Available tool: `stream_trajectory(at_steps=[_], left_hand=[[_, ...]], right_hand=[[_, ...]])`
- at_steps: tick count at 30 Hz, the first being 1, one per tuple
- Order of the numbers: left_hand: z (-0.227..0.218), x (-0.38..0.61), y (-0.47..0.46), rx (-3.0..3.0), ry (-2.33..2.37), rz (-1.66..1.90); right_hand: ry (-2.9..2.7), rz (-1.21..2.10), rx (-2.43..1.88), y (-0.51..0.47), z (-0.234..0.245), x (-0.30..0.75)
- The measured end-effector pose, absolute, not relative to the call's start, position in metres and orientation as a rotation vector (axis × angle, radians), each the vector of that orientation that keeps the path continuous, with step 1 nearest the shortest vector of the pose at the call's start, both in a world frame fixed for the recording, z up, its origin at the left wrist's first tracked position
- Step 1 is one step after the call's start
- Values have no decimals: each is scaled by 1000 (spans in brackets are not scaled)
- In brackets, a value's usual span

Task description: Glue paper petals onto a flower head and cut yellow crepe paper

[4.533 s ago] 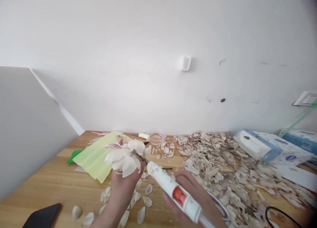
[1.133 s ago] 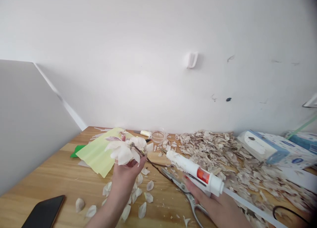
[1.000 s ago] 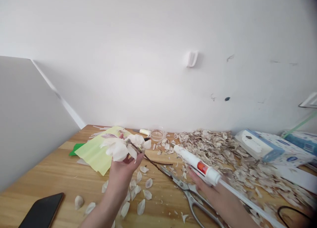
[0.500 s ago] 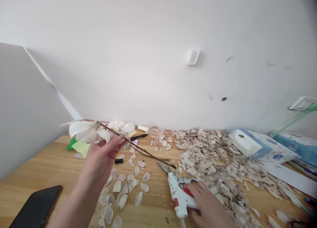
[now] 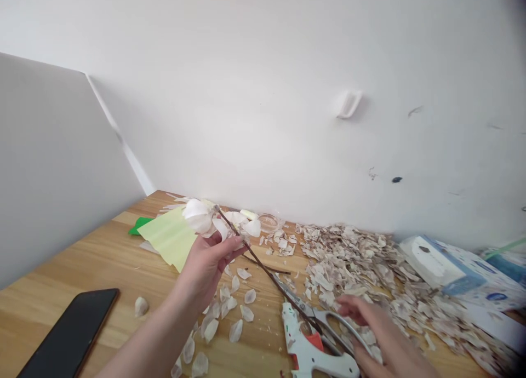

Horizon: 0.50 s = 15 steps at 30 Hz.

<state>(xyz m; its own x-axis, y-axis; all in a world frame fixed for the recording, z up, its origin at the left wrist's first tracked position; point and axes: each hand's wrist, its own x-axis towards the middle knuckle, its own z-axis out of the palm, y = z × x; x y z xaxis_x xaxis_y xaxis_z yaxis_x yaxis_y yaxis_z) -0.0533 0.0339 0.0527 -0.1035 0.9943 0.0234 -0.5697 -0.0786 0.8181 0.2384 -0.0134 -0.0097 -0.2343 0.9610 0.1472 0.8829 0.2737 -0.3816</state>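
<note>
My left hand (image 5: 216, 255) is closed around a thin brown twig (image 5: 257, 260) with white petal flowers (image 5: 200, 216) at its upper end. The twig slants down to the right, its lower end passing over the metal scissors (image 5: 308, 307). A white glue gun (image 5: 306, 342) with a red trigger lies on the table beside and partly under the scissors. My right hand (image 5: 370, 326) is at the scissors' handle loops, its fingers apart; whether the thumb touches a loop I cannot tell. Several loose pale petals (image 5: 236, 330) lie on the table below the twig.
A large heap of dried petals (image 5: 353, 263) spreads along the right. Tissue packs (image 5: 464, 274) stand beyond it. At left are a black phone (image 5: 72, 334), yellow paper (image 5: 170, 235) and a green piece (image 5: 139, 224). A clear round dish (image 5: 269, 222) sits by the wall.
My right hand has let go of the glue gun and moved to the scissors' handles. The glue gun now lies turned on the table. My view has shifted left, and the twig is tilted more steeply.
</note>
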Motion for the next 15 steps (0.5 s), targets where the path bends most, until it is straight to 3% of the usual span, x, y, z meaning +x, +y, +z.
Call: stream_trajectory(at_steps=[5,15], left_hand=[[50,-50,32,715,780,1512],[41,-39,35,686,751,1445]], right_hand=[[-2086,428,-1558,-15,17,186],[-2062,414,-1453,-8,16,153]])
